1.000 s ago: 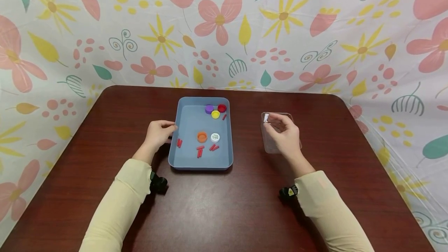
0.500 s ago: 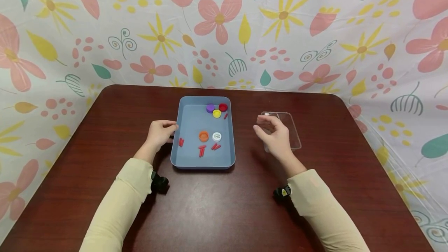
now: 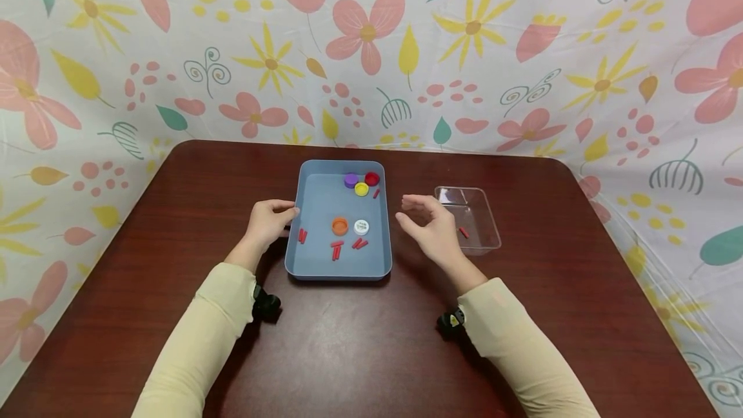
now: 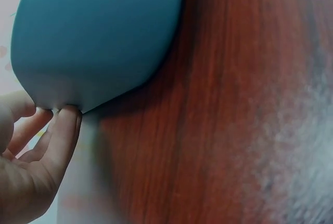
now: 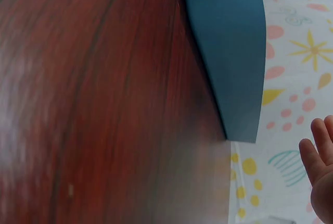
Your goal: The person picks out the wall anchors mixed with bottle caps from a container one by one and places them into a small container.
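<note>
My left hand [image 3: 266, 224] grips the left rim of a blue-grey tray [image 3: 316, 195]; in the left wrist view its fingertips [image 4: 67, 117] meet the tray's side wall. Inside the tray lie purple [image 3: 351, 180], red [image 3: 372, 179], yellow [image 3: 361, 189], orange [image 3: 339, 226] and white [image 3: 361, 228] round caps, with several short red sticks [image 3: 336, 253]. Just right of the tray, my right hand [image 3: 432, 229] hovers with nothing in it, thumb and fingers apart. Only part of that right hand [image 5: 322, 177] shows in the right wrist view.
A clear plastic box [image 3: 487, 221] stands right of the right hand, with a red stick [image 3: 464, 232] in it. The dark wooden table [image 3: 360, 347] meets a flower-patterned cloth [image 3: 383, 95] behind.
My right hand has moved left from over the clear box toward the tray, uncovering the red stick in the box. The left hand stays at the rim; the tray has shifted slightly right.
</note>
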A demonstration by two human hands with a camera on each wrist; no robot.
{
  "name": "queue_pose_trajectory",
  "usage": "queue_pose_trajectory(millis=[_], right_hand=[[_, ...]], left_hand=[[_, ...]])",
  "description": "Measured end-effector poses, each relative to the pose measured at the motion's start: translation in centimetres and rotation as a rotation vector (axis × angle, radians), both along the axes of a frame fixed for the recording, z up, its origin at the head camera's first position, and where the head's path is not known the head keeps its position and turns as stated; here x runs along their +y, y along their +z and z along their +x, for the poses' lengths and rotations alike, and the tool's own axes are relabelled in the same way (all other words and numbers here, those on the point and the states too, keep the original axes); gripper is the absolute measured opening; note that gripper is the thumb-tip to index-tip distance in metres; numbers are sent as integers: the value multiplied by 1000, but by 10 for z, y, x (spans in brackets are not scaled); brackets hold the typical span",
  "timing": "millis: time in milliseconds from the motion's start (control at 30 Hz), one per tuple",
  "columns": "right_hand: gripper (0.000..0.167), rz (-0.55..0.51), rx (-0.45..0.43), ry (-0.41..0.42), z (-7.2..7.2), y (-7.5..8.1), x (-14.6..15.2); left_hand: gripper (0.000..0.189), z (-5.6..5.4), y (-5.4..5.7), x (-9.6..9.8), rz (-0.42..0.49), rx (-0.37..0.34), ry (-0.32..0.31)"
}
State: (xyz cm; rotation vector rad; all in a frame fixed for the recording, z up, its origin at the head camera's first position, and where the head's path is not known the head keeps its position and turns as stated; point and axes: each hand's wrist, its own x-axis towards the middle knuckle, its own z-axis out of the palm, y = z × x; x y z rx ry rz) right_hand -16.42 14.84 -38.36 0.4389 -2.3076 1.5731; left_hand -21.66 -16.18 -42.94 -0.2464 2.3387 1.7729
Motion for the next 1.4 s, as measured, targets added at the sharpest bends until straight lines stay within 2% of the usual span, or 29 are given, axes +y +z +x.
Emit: queue_pose_trajectory(millis=[133,333,533,1167,1400], right_hand=[[32,24,-6,19,-1,-3,-8],[33,101,-7,57,-12,-22,-13],[33,153,49,112,-17,-33,-19],[31,230,82,282,-15,-39,-50],[28,265,29,346,-14,-40,-61]], left_hand=[[39,-1,0,0,-14,-10,3],[39,-1,1,0,-32,-17,1],[39,1,3,1,-37,-6,-1],[40,2,0,1,-49,8,-5],[39,1,-1,2,-52,-2,11]])
